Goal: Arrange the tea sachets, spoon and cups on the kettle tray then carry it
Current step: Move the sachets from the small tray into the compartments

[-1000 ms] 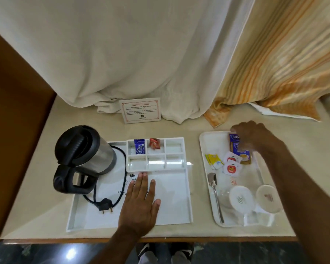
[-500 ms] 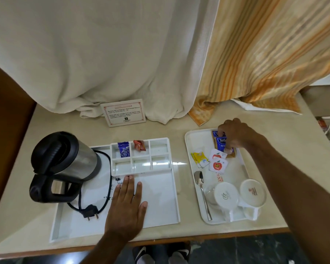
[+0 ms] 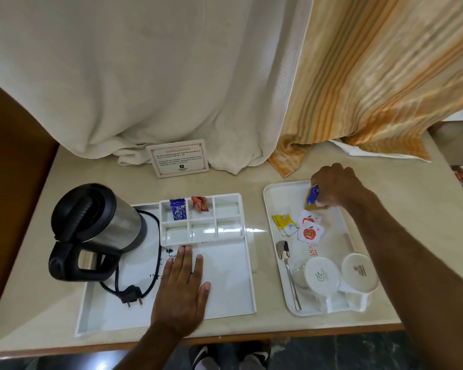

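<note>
The white kettle tray (image 3: 233, 295) lies at left with a steel and black kettle (image 3: 97, 231) on it. Its compartments hold a blue sachet (image 3: 177, 209) and a red sachet (image 3: 199, 203). My left hand (image 3: 182, 287) rests flat and open on the tray floor. To the right, a white serving tray (image 3: 275, 198) carries yellow sachets (image 3: 285, 224), apple-print sachets (image 3: 309, 229), a spoon (image 3: 287, 268) and two upturned white cups (image 3: 322, 275) (image 3: 358, 272). At that tray's far end, my right hand (image 3: 334, 186) pinches the blue tea sachets (image 3: 313, 198), tilting them up.
A white curtain and an orange striped curtain hang onto the back of the beige table. A printed card (image 3: 179, 157) stands below them. The kettle's cord and plug (image 3: 131, 296) lie on the kettle tray. A clear glass (image 3: 299, 273) sits beside the cups. The table edge is near me.
The camera view has shifted. My right hand has closed its fingers on the blue tea sachets and tipped them up off the tray. My left hand stays flat on the kettle tray.
</note>
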The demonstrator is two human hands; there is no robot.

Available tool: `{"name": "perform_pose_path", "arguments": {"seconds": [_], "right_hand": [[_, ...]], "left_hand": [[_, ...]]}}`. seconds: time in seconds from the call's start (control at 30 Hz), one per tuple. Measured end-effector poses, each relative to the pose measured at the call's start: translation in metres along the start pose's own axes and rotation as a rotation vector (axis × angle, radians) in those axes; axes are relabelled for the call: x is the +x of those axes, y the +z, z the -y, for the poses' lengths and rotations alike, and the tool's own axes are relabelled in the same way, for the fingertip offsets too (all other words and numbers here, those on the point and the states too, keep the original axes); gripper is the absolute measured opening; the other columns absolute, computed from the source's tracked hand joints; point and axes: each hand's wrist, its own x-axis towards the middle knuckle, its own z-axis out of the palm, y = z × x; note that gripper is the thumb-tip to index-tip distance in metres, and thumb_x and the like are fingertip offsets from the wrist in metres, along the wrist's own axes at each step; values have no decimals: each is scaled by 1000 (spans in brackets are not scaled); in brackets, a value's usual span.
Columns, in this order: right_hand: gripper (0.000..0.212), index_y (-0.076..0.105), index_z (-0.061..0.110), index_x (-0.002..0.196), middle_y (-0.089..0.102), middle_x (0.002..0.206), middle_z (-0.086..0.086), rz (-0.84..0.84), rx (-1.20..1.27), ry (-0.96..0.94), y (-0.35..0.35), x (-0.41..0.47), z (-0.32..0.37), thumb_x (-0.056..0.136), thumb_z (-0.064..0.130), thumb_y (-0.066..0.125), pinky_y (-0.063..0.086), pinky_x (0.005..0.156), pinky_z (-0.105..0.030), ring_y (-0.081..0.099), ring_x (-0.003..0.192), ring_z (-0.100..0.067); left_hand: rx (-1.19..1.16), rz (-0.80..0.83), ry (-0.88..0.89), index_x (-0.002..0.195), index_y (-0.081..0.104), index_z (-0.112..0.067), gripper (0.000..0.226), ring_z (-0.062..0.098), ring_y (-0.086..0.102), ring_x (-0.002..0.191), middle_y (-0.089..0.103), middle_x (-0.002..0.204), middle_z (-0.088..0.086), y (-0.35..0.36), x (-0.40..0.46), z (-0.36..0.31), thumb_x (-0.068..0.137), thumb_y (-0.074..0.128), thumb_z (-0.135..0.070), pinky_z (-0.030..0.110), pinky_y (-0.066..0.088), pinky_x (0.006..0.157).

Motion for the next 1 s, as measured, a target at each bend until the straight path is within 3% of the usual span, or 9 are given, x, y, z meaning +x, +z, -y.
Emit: {"name": "perform_pose_path", "arguments": {"seconds": [0.13,0.23,0.3,0.4,0.6,0.8,1.0], "right_hand": [[8,62,25,83,65,82,1,-304,321,-86,-26,-13,20,77,23,68,41,62,-31,59,81,-25],[21,58,26,76,59,67,7,-281,665,-315,-51,-31,71,68,31,78,38,54,-30,54,66,-16],[24,56,29,73,58,65,9,-219,761,-395,-56,-39,107,65,30,79,38,53,-29,55,65,-11],[20,52,26,74,59,74,5,-199,563,-386,-46,-39,148,70,25,72,35,58,-29,56,75,-21],[19,59,10,95,66,92,-11,-326,277,-333,-27,-36,191,76,6,60,34,60,-30,63,84,-33],[39,50,6,109,55,101,-13,-393,220,-386,-2,-44,196,73,-5,59,32,62,-35,55,86,-32],[33,49,9,108,65,99,-15,-310,451,-317,-2,-35,189,80,10,66,40,61,-34,62,83,-35]], "left_hand": [[-3,2,-5,153,15,-12,67,30,3,149,8,161,15,-1,0,-1,99,15,-52,45,10,116],[-1,2,0,152,17,-11,66,31,3,149,10,161,17,-3,-1,-1,100,16,-50,47,11,116],[9,3,0,152,18,-10,65,31,4,149,10,160,18,-3,-1,-2,100,15,-50,47,11,116],[13,1,-3,152,19,-10,65,32,6,148,12,160,18,-4,-1,-3,100,17,-50,47,10,116],[8,-11,-6,152,19,-11,65,31,5,149,11,160,16,-5,-1,-2,100,18,-50,46,9,116],[9,-10,-11,152,20,-11,66,32,9,148,12,159,16,-5,-1,-3,100,19,-51,46,10,115],[24,-2,-16,151,19,-11,66,33,9,147,13,159,16,-10,-1,-5,99,20,-51,45,7,115]]}}
